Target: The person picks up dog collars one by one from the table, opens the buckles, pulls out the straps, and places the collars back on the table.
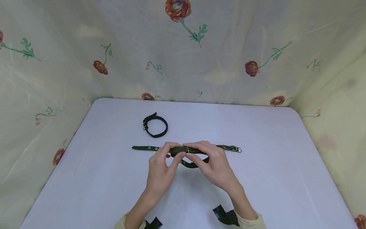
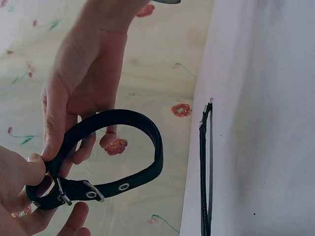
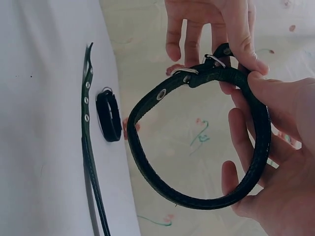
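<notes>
Both hands hold a dark green collar (image 1: 190, 165), buckled into a loop, above the table. My left hand (image 1: 160, 170) pinches the band beside the buckle, thumb in front. With thumb and fingers, my right hand (image 1: 215, 163) grips the band close by; the two thumbs nearly meet. In the right wrist view, the collar's metal buckle (image 3: 214, 61) and a metal ring (image 3: 184, 72) show, along with eyelets in the strap. Behind the hands, a second green collar (image 1: 144, 148) lies straight on the table, its middle hidden by them.
A third collar (image 1: 166, 127), dark and fastened in a circle, stands farther back on the white table (image 1: 100, 152). Pale curtains with red flowers (image 1: 128, 41) hang around the back and sides. Black straps (image 1: 226, 218) sit at the wrists.
</notes>
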Demonstrator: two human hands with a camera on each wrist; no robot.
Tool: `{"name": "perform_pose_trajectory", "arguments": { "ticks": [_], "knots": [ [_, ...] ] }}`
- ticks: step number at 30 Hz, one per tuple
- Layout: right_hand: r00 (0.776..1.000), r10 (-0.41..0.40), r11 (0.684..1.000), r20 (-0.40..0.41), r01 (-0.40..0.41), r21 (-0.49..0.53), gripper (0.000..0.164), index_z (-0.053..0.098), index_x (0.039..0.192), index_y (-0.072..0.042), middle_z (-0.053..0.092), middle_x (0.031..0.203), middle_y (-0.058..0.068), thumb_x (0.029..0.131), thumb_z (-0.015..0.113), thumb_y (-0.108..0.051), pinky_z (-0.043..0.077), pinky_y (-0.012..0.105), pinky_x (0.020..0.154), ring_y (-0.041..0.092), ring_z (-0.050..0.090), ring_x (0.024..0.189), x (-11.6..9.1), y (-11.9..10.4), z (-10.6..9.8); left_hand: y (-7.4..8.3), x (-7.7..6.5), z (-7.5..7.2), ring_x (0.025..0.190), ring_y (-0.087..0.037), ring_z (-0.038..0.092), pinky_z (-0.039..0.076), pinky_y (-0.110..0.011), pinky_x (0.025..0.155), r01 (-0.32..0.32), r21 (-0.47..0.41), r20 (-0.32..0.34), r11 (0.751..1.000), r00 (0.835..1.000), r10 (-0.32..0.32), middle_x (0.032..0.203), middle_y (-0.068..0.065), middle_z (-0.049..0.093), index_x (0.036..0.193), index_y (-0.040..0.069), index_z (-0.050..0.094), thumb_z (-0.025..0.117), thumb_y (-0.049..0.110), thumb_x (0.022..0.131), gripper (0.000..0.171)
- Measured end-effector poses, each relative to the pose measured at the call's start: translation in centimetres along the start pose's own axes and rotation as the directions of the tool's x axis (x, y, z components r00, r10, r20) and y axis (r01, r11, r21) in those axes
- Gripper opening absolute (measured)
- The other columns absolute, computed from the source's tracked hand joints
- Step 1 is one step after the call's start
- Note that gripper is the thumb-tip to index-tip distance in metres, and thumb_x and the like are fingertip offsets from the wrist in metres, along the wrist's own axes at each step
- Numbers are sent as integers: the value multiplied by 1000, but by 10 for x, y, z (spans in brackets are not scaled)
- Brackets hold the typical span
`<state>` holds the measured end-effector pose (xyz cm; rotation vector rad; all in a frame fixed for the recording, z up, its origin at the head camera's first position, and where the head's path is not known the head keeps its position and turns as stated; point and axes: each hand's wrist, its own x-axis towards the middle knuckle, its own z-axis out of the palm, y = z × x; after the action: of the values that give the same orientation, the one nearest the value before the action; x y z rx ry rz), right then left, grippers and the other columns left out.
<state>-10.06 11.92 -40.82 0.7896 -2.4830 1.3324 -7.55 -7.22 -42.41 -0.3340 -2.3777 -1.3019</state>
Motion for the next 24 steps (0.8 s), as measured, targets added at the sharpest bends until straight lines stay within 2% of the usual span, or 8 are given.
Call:
{"name": "perform_pose_trajectory", "arguments": {
  "ticks": [6, 11, 14, 17, 21, 24],
  "knots": [
    [1000, 24, 1000, -2, -24, 18, 27, 78, 127, -18, 81, 121, -3, 100, 79, -20, 63, 34, 93, 15, 77, 113, -1, 0, 1, 1, 1, 0, 92, -13, 71, 60, -37, 83, -8, 9, -5, 1000, 1000, 9, 106, -1, 80, 116, 15, 71, 76, 28, 102, 20],
    [999, 44, 999, -4, -43, 32, 27, 77, 128, -19, 81, 120, -1, 100, 78, -21, 64, 28, 82, 16, 78, 107, 0, 0, 1, 1, 1, -1, 92, -11, 72, 58, -34, 84, 48, -4, -28, 999, 998, -48, 104, 2, 80, 116, 18, 71, 76, 31, 102, 20],
    [998, 62, 998, -17, -62, 25, 29, 76, 129, -18, 80, 119, 0, 100, 78, -20, 64, 26, 77, 15, 78, 105, -1, 2, -2, 0, 2, -3, 94, -12, 76, 58, -34, 83, 105, -59, -45, 993, 993, -107, 105, 3, 83, 118, 19, 69, 74, 30, 104, 19],
    [996, 80, 997, -26, -80, 21, 30, 75, 130, -19, 80, 121, -1, 101, 78, -20, 63, 26, 82, 15, 77, 107, -2, 4, -5, -2, 3, -7, 98, -13, 78, 57, -32, 83, 141, -145, -28, 979, 989, -147, 111, 4, 84, 120, 19, 66, 70, 28, 106, 17],
    [997, 79, 996, -21, -78, 40, 30, 73, 132, -20, 79, 124, -2, 102, 76, -19, 62, 26, 89, 14, 76, 111, -2, 7, -8, -3, 4, -9, 101, -14, 78, 56, -29, 85, 152, -231, 8, 961, 988, -154, 115, 6, 83, 121, 19, 65, 68, 26, 108, 14],
    [997, 70, 996, -23, -68, 59, 26, 74, 129, -20, 79, 121, -4, 103, 76, -19, 61, 25, 91, 12, 76, 110, -2, 8, -7, -3, 3, -9, 102, -14, 78, 56, -29, 85, 145, -256, 9, 956, 989, -148, 115, 4, 83, 121, 17, 64, 66, 24, 109, 14]
  ]
}}
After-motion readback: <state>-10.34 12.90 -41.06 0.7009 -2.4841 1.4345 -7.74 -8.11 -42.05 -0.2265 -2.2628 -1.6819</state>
